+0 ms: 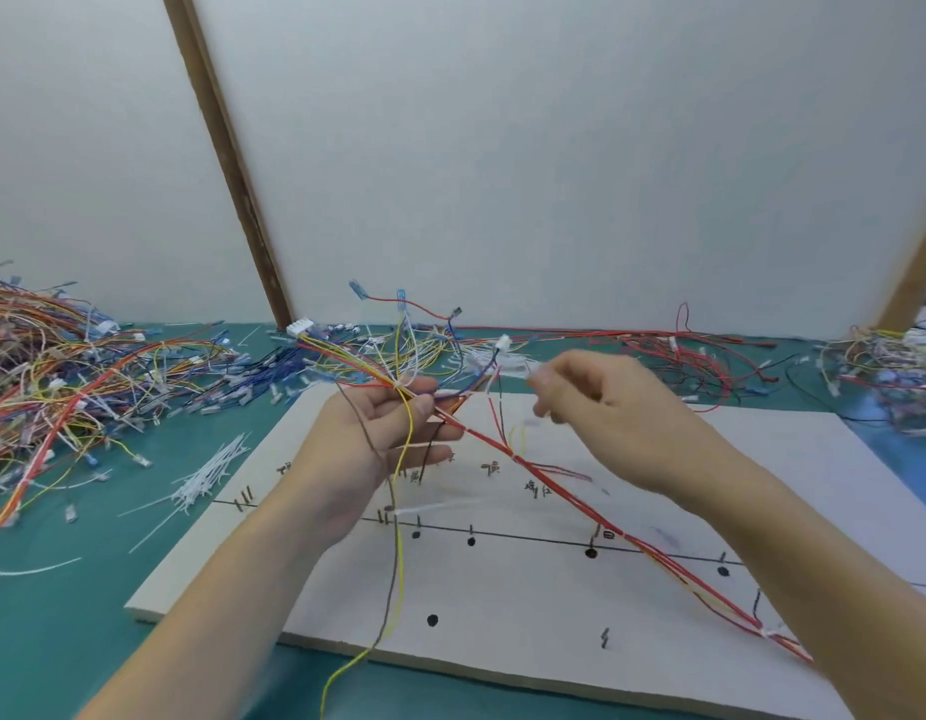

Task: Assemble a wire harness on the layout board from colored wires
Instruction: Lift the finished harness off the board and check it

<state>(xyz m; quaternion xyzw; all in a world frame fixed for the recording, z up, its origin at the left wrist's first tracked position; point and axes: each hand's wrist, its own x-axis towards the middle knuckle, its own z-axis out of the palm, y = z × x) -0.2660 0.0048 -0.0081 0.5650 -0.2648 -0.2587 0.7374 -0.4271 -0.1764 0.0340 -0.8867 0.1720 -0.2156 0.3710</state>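
Left hand: we see the left hand (393, 433) above the board's far-left part, palm toward us, thumb and fingers pinching the wire bundle (398, 384) where its strands meet.
Bundle: yellow, red, white and blue strands fan up and back from the pinch; a white connector (300, 326) sits on the end toward the far left, blue terminals at the top.
Hanging strands: a yellow wire (401, 553) and a brown wire (393, 558) drop from the left hand across the board and past its near edge.
Red run: a red wire group (596, 517) slants from the pinch down to the board's near-right corner (tied at a couple of spots along it).
Right hand: the right hand (606, 407) is raised over the board's far-centre, fingers curled; motion blur is heavy, so we think it pinches a pale piece at the fingertips but cannot tell for sure.
Layout board: the layout board (502, 615) lies flat on the green table (61, 641), with black lines, dots, small pegs and handwritten labels.
Cable ties: a loose heap of white cable ties (211, 472) on the table just beside the board's left edge.
Spare wires: a big wire pile (61, 376) along the table's left side, more wires (700, 356) by the far edge and far-right corner.
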